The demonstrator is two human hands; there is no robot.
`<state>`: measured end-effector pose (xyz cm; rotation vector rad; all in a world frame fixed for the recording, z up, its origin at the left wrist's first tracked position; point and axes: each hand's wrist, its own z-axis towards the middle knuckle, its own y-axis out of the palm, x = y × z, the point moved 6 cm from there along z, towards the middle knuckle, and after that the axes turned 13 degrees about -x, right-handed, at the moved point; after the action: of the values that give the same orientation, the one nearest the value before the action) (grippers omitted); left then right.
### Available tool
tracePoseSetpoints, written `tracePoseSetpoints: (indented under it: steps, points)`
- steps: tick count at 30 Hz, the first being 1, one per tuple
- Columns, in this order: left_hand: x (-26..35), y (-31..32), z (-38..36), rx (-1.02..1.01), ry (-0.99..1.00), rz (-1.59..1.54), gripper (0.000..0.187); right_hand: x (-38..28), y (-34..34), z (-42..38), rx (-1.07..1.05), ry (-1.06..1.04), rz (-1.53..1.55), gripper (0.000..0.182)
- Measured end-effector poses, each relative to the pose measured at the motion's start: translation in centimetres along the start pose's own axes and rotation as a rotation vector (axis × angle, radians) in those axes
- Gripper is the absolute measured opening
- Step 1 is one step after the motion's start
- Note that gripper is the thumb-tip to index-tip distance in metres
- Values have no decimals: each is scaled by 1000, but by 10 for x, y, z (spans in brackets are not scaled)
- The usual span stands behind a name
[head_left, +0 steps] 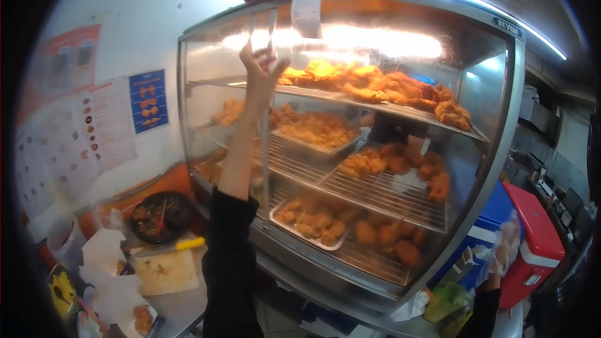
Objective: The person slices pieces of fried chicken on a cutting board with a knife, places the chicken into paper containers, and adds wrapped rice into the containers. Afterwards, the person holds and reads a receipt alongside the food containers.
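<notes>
My left hand (261,66) is raised at the upper left of the glass display case (266,225), its bare fingers apart beside the upright edge of a glass panel. Whether the fingertips touch the glass is unclear. Fried pieces (382,84) lie on the top rack; more fill the middle and bottom levels, some in metal trays (313,144). Low at the right, my right hand (501,253) wears a clear plastic glove, near a metal object (464,263) and a green-tinted plastic bag (446,300). Its fingers are blurred, and any grip is hard to make out.
Blue (485,219) and red (538,238) coolers stand right of the case. At the left are a cutting board (166,272), a yellow-handled knife (190,244), a dark bowl (161,216) and open white boxes (119,294). Posters (150,101) hang on the wall.
</notes>
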<state>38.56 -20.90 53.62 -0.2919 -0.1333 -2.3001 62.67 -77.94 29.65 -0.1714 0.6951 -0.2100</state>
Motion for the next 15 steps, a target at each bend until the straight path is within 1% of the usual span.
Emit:
tracePoseSetpoints:
  steps: [1, 2, 3, 4, 5, 6, 7, 8, 9, 10, 12, 14, 15]
  points:
    - [-6, 2, 13, -37, -76, 3, 96, 1, 11, 15, -184, 26, -139, 51]
    - [-19, 7, 23, -102, -116, -46, 105, 7, 18, 24, -361, 70, -277, 52]
    - [-29, 13, 30, -185, -142, -19, 112, 17, 21, 27, -530, 127, -410, 52]
    - [-34, 20, 33, -283, -167, 41, 116, 20, 24, 29, -586, 29, -732, 49]
    - [-43, 24, 38, -299, -199, 212, 119, 24, 32, 28, -650, -61, -1054, 47]
    - [-47, 25, 37, -317, -135, 314, 117, 30, 34, 30, -653, -44, -1077, 45]
    - [-51, 23, 37, -305, -173, 391, 114, 35, 36, 33, -659, -27, -1098, 43]
    - [-60, 18, 38, -331, -280, 409, 111, 33, 39, 37, -661, -96, -1144, 36]
    - [-47, 22, 34, -277, -162, 419, 109, 42, 41, 34, -503, -286, -1318, 34]
    - [-50, 19, 36, -294, -123, 490, 104, 51, 38, 36, -511, -246, -1330, 34]
    - [-47, 18, 31, -257, -148, 568, 100, 52, 43, 44, -501, -410, -1390, 33]
    - [-65, 4, 33, -281, -260, 628, 97, 49, 47, 54, -562, -376, -1346, 33]
    - [-60, 11, 29, -290, -266, 628, 97, 46, 49, 60, -611, -361, -1297, 33]
